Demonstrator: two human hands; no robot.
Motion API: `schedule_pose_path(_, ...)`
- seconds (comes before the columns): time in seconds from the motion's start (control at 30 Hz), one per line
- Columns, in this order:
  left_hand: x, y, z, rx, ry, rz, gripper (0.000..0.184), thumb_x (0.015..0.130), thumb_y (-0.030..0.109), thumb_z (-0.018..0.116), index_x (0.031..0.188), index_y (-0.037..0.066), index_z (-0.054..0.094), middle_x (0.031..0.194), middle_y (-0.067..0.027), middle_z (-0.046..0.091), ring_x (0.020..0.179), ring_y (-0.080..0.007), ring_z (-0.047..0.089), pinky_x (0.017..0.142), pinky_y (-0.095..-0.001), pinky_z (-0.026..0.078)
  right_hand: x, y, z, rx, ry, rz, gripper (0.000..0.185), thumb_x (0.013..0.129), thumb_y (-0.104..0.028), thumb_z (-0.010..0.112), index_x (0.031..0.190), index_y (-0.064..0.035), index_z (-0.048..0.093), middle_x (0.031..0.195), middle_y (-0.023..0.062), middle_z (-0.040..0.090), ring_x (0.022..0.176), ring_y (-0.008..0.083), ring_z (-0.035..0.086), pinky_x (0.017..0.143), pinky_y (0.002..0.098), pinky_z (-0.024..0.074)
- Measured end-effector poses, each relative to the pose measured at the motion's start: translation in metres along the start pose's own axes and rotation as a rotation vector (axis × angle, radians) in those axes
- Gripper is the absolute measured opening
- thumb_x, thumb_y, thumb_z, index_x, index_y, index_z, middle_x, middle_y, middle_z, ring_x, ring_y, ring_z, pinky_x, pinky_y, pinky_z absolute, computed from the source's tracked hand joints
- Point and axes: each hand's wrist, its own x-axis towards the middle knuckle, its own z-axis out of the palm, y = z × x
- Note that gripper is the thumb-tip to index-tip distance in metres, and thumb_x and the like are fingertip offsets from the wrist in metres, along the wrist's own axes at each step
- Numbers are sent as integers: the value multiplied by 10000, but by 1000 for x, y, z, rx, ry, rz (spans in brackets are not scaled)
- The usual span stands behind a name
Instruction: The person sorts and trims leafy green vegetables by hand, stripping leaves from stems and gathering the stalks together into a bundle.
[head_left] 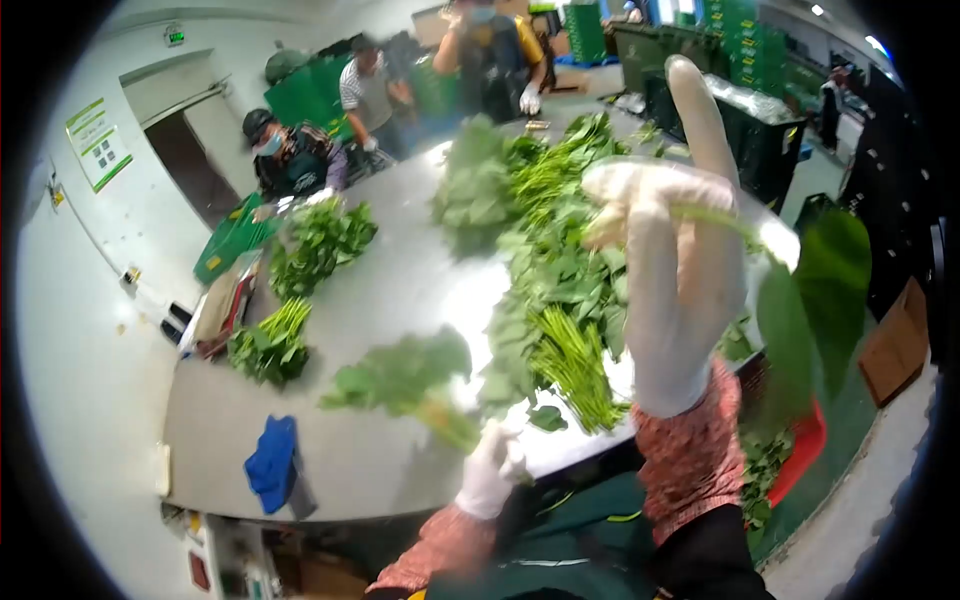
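Observation:
My right hand (675,240), in a pale thin glove, is raised close to the camera. One finger points up while the others pinch the stem of a leafy green sprig (825,285), whose large leaves hang to the right. Lower down, my gloved left hand (490,470) is closed round the stem end of a bunch of leafy greens (405,375), blurred, with its leaves pointing left over the table. A long pile of leafy greens (560,270) lies beyond and between my hands. Cut green stems (578,370) face me at its near end.
On the grey metal table (350,310) lie a blue cloth (271,465) and smaller bunches of greens (272,345) at the left. A red basket (800,455) with leaves stands low right. Co-workers (295,160) stand along the far side. Dark bins (760,125) are at back right.

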Motion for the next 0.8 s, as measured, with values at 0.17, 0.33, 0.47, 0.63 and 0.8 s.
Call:
schedule_pose_path(0.17,8,-20,-15,119,-93,93,426,1051,391,426,1079,10,615,623,-25,500,506,-94,376,522,-249,322,-36,29,-12,52,-96,79,249,982,-177,589,1166,-10,617,1050,147,693,821,116,657,766,261,534)
schedule_pose_path(0.33,8,-12,-3,-84,-121,-38,426,1028,403,487,1046,1,628,646,-14,511,471,-88,372,501,-231,336,-146,29,-27,112,-195,640,199,949,-102,642,1122,-8,670,1105,113,685,924,160,668,797,279,552)
schedule_pose_path(0.47,6,-10,-1,-18,-147,1,416,1024,411,495,1024,23,644,617,-12,528,465,-84,390,464,-232,321,-194,12,-51,104,111,982,173,983,-90,585,1074,35,664,1044,105,703,736,86,599,570,221,479)
schedule_pose_path(0.63,8,-16,-4,-37,-145,24,407,1015,416,497,1009,37,646,518,-27,448,407,-127,329,424,-280,259,-227,14,-129,72,686,909,414,1031,-340,502,1256,-3,582,998,80,669,626,76,543,574,208,469)
schedule_pose_path(0.8,7,-26,-3,-5,-166,72,419,1032,387,468,981,18,659,502,-38,445,400,-125,309,433,-280,257,-226,2,-144,-10,643,927,407,1039,-301,466,1299,3,545,985,135,673,602,85,536,569,198,453)
